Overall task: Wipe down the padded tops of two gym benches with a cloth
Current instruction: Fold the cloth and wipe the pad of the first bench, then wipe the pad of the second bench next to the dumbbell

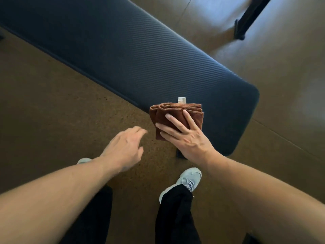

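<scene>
Your right hand (184, 136) lies flat on the folded brown cloth (175, 117), fingers straight and spread, pressing it rather than curling round it. The cloth sits at the near corner of the bench pad (140, 55), and its left part hangs past the pad's long near edge, over the floor (52, 103). A small white tag (182, 100) sticks out from the cloth's far fold.

Your left hand (124, 147) is off the pad, hovering above the floor just left of the cloth, fingers loosely bent and holding nothing; it is a little blurred.

The pad runs away from you toward the upper left, dark and ribbed, with its rounded short end at the right. All of that ribbed top beyond the cloth lies bare. The long near edge passes under the cloth; the far long edge borders the floor on the other side.

A dark metal leg (249, 18) of some equipment stands on the floor at the upper right, well apart from the pad's end. Your two pale shoes (188, 180) stand on the floor close to the near corner, the right one just below your right wrist.
</scene>
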{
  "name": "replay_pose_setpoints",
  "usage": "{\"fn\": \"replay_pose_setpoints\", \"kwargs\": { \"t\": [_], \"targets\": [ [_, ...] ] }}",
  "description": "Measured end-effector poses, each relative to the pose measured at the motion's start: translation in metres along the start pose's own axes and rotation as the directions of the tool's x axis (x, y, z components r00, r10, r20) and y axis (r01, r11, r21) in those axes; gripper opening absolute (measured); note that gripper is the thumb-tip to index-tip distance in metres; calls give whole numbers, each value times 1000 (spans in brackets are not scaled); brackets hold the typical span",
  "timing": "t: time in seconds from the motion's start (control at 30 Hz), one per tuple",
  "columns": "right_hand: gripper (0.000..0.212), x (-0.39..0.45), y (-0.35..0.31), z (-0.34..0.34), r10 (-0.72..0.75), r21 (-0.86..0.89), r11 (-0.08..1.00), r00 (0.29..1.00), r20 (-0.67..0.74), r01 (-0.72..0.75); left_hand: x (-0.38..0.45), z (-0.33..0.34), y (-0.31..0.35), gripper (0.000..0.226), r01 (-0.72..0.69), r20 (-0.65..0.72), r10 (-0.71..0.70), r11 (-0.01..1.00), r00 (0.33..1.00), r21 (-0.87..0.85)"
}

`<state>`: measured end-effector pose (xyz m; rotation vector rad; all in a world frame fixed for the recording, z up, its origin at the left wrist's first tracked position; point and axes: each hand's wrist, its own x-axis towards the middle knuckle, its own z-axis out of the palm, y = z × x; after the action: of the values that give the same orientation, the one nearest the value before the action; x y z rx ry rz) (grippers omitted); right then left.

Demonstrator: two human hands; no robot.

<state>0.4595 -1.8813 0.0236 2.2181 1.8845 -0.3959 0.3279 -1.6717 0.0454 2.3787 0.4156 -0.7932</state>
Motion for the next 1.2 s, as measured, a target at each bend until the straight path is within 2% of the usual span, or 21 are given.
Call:
{"fn": "replay_pose_setpoints", "kwargs": {
  "t": [0.1,0.23,0.33,0.43,0.5,0.6,0.7,0.77,0.83,0.9,0.93,1.0,1.07,1.1,1.17,1.2],
  "targets": [
    [72,-55,8,21,35,13,999,999,-4,-35,9,23,52,55,-86,7,86,996,996,39],
    [67,-126,19,45,68,63,996,998,2,-68,13,45,121,56,-157,60,152,982,987,105],
    [65,-171,22,55,114,128,985,993,25,-117,13,57,163,61,-147,148,126,979,981,139],
    [63,-194,15,45,199,320,922,976,94,-219,7,65,199,63,-101,217,66,983,974,153],
    [59,-195,6,25,293,505,787,935,202,-355,-4,67,219,63,-15,233,-9,995,972,102],
    [65,-197,-15,-15,477,711,415,801,361,-568,-32,65,246,60,148,219,-139,989,966,-23],
    [66,-213,-24,-61,574,822,-81,648,501,-564,-62,39,279,42,289,155,-258,928,954,-235],
    [64,-226,-23,-95,564,788,-321,562,605,-526,-71,25,293,41,383,144,-354,852,924,-358],
    [63,-242,-20,-140,563,761,-412,517,645,-501,-88,2,308,43,456,148,-439,772,886,-442],
    [65,-258,-19,-183,584,785,-389,530,615,-483,-110,-19,322,47,499,211,-462,692,861,-522],
    [67,-263,-14,-202,606,804,-368,536,588,-467,-118,-31,327,52,533,283,-462,610,840,-586],
    [71,-265,-4,-231,642,829,-336,536,548,-446,-130,-58,339,54,581,427,-418,380,802,-720],
    [68,-262,9,-258,639,852,-349,566,521,-390,-132,-83,349,45,513,431,-353,186,831,-838],
    [64,-259,18,-270,638,861,-387,578,509,-331,-130,-96,353,38,457,393,-337,137,856,-879],
    [49,-250,39,-290,650,831,-531,549,526,-168,-120,-123,359,27,381,343,-264,108,901,-918],
    [43,-246,50,-298,660,803,-586,510,552,-111,-116,-137,361,22,357,324,-229,117,918,-927]
  ]
}}
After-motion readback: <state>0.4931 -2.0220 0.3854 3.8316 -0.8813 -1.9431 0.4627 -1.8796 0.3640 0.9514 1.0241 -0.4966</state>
